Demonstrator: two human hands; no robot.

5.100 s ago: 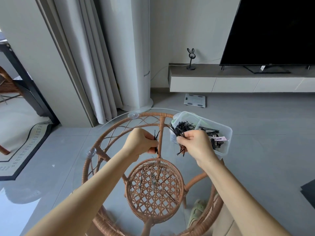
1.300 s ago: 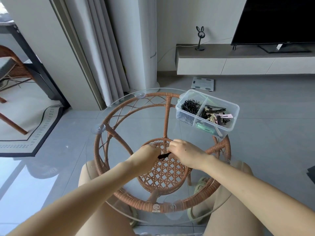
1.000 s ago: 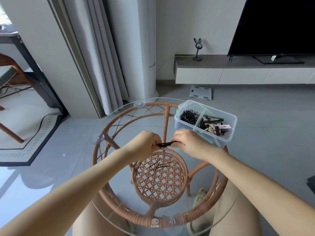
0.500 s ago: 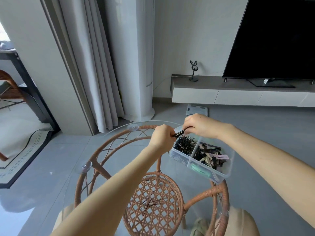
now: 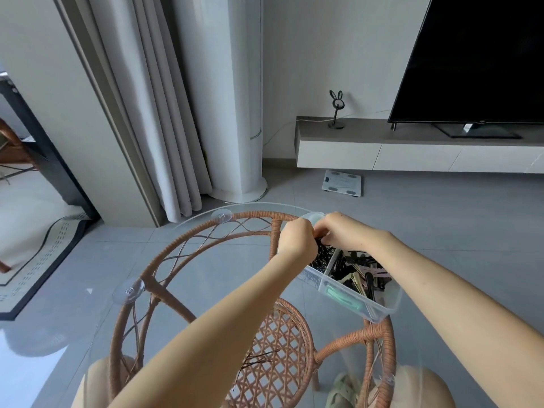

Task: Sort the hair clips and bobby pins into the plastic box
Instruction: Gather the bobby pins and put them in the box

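My left hand (image 5: pixel 297 242) and right hand (image 5: pixel 344 234) pinch bobby pins (image 5: pixel 321 246) over the plastic box (image 5: pixel 382 311), at two o'clock on the desk (image 5: pixel 206 275). I should go low into its left compartment, then loosen both grips slowly, away from the hair clips (image 5: pixel 363 273).

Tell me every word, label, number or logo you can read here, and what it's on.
No text in this picture can be read.
Television: a tiny mark on its lower edge, too small to read.
Bathroom scale on the floor: faint print, too blurred to read.
Plastic box: no label visible.
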